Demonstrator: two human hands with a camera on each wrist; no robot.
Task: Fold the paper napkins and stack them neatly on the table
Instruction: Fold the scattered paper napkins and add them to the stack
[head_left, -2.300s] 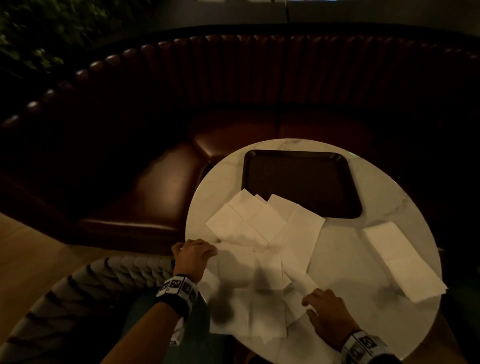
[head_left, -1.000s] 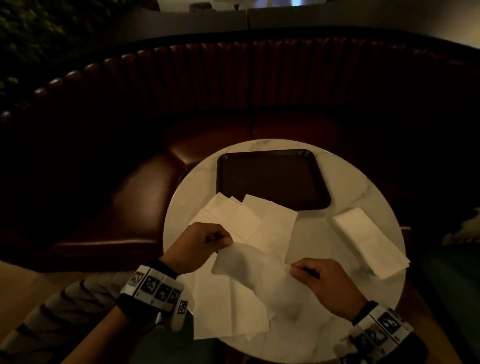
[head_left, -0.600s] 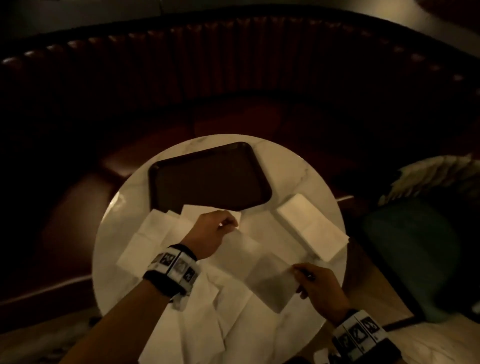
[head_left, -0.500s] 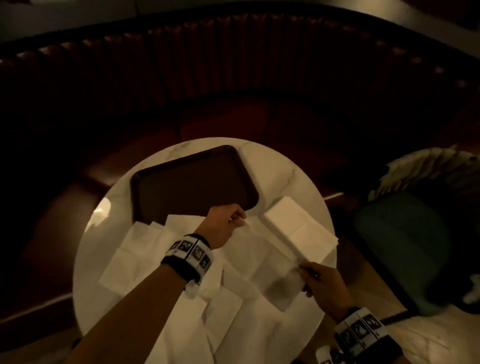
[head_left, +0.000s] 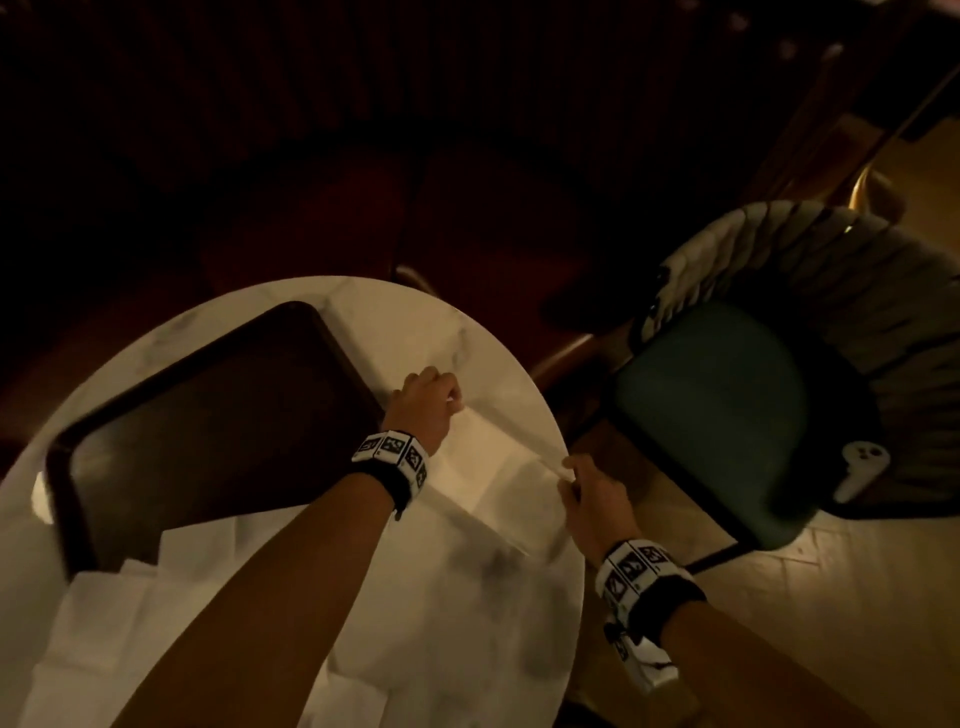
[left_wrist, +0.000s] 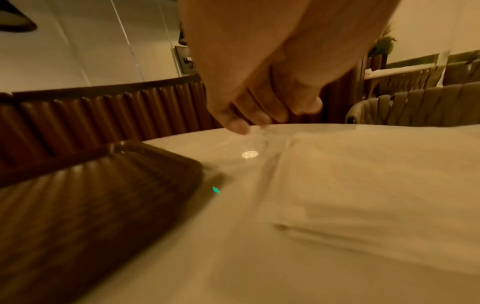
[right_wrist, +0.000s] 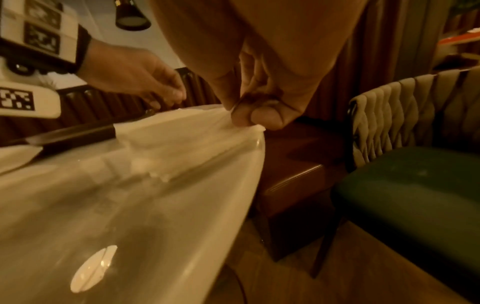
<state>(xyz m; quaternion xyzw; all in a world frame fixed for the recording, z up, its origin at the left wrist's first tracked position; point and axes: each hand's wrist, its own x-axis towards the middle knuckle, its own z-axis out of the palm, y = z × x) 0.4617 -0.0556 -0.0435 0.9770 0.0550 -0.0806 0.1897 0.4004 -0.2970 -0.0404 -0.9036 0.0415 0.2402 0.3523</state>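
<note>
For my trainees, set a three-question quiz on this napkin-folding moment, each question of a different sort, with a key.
1. True or false: the dark tray holds the stack of folded napkins.
2. Multiple choice: the right hand is (a) flat on the table, (b) pinching a corner of the napkin, (c) resting on the green chair seat.
3. Short answer: where does the left hand grip the napkin, relative to the right hand?

Key
1. False: the stack lies on the table beside the tray.
2. b
3. At the far end of the same napkin, close to the tray's corner.
</note>
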